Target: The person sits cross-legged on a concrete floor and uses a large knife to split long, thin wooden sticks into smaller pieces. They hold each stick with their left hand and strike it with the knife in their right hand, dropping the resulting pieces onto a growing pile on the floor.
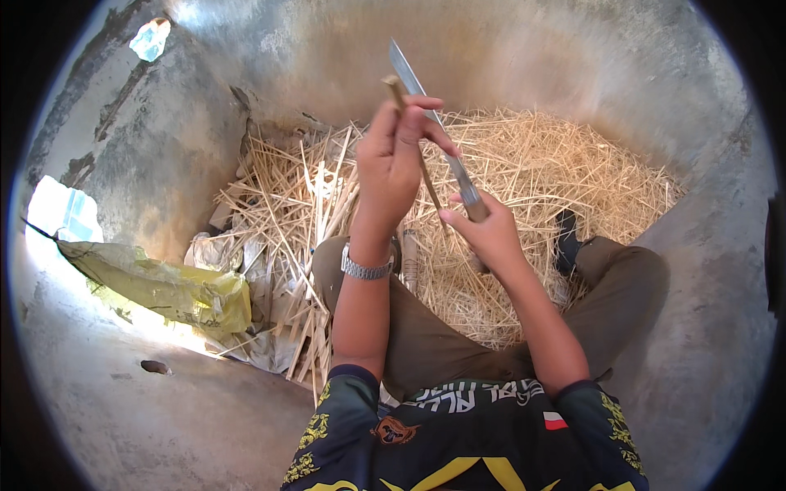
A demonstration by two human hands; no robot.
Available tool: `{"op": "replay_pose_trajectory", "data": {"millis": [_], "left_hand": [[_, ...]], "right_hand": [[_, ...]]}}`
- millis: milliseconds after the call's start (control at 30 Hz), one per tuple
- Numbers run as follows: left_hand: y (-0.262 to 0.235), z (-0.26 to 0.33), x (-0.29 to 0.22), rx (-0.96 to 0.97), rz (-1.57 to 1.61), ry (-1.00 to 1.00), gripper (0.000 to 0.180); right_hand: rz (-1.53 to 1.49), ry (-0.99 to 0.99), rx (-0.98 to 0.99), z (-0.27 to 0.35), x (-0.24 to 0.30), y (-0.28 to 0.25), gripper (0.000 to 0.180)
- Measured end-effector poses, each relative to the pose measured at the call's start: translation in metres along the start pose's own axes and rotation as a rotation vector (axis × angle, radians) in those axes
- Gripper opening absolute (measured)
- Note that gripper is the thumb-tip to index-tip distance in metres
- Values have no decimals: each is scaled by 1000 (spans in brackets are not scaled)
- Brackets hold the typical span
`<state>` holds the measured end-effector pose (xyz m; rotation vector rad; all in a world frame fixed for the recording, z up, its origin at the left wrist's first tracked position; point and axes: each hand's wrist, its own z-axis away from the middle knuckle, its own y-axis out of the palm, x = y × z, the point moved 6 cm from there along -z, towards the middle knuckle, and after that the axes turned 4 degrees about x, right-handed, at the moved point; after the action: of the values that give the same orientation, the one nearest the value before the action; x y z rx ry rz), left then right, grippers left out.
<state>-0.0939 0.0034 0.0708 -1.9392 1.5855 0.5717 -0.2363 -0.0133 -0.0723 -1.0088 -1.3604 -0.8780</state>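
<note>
Left hand (395,155) raised, fingers pinching a slim woody stick (396,91), right hand (490,235) lower, wrapped round the handle of a narrow metal knife (409,75), blade slanting upward beside the stick, both above tangled straw-coloured shavings (565,164), flat pale strips (315,192), mottled grey wall (524,57).

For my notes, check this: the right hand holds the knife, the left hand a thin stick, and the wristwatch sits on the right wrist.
The wristwatch is on the left wrist, not the right, as the head view shows. The right hand holds the knife and the left hand a thin stick.
</note>
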Motion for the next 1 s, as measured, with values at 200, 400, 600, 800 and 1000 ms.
{"op": "replay_pose_trajectory", "data": {"millis": [200, 400, 600, 800, 1000], "left_hand": [[-15, -11, 36, -334, 73, 56, 33], [-2, -20, 42, -462, 115, 50, 47], [10, -18, 36, -508, -37, 115, 49], [6, -19, 39, -677, -36, 74, 46], [10, -24, 39, -600, -65, 63, 47]], "right_hand": [[-49, 254, 41, 60, -81, -4, 29], [-97, 234, 60, 57, -87, 12, 26], [14, 148, 19, 49, -91, 14, 21], [9, 110, -19, 51, -81, 14, 21], [71, 302, 47, 43, -117, 5, 24]]}}
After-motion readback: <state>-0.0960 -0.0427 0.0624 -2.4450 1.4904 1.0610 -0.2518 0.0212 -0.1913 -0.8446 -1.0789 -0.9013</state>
